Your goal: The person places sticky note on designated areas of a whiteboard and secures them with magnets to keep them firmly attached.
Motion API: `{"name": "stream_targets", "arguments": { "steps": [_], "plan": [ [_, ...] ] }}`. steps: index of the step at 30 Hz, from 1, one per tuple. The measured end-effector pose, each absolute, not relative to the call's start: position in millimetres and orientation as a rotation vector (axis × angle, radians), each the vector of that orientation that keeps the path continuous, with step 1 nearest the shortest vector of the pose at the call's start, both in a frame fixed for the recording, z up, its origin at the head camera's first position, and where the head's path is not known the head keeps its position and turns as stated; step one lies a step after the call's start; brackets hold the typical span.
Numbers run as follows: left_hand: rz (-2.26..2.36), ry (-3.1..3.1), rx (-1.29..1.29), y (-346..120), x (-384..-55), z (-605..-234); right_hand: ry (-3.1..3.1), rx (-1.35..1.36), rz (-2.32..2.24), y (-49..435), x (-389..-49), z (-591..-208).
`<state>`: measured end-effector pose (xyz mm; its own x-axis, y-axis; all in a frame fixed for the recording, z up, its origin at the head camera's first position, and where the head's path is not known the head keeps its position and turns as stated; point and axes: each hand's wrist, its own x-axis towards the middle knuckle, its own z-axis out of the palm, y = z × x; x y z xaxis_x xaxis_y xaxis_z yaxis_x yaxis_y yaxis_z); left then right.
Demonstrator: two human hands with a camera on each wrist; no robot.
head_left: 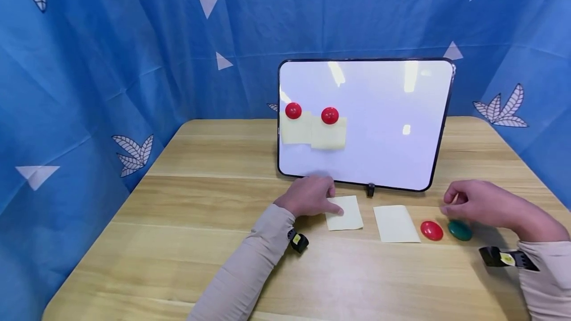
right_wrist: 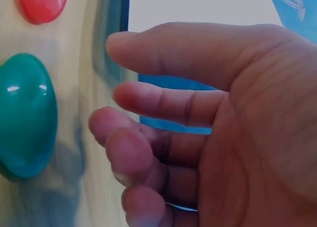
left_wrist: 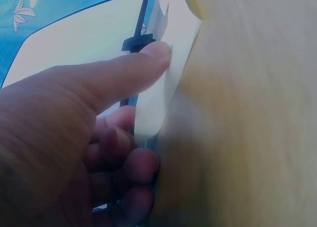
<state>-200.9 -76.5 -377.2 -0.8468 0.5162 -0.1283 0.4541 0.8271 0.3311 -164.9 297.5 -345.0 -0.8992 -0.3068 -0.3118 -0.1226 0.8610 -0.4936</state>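
Paper note, one, at six o'clock below whiteboard; presumably light, limp, easily creased, best taken by an edge. Left hand: fingers pinching note's ten-o'clock edge. Right hand: fingers loosely bent, empty, at green disc's one o'clock.

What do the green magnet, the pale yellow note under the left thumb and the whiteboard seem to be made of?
Green magnet: probably plastic outside, smooth and glossy, with highlights on its dome.
Pale yellow note: seemingly thin matte paper, by its slim edge and lack of shine.
Whiteboard: glossy, likely coated panel, mirroring lights; its core material is hidden.
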Motion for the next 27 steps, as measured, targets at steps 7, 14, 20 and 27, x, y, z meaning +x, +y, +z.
{"name": "stream_targets", "arguments": {
  "steps": [7,14,20,27],
  "plan": [
    [0.407,2.817,0.77,-76.1,-200.5,-378.6,2.651,-0.288,-0.605,309.3,-164.0,-343.0],
    [0.354,2.867,0.75,-74.0,-197.7,-376.5,2.557,-0.177,-0.548,319.4,-162.3,-346.1],
    [0.316,2.902,0.71,-71.4,-194.5,-374.0,2.483,-0.121,-0.577,323.2,-158.5,-350.0],
    [0.293,2.949,0.712,-69.5,-193.0,-373.9,2.454,-0.122,-0.585,320.6,-159.5,-349.7]
  ]
}}
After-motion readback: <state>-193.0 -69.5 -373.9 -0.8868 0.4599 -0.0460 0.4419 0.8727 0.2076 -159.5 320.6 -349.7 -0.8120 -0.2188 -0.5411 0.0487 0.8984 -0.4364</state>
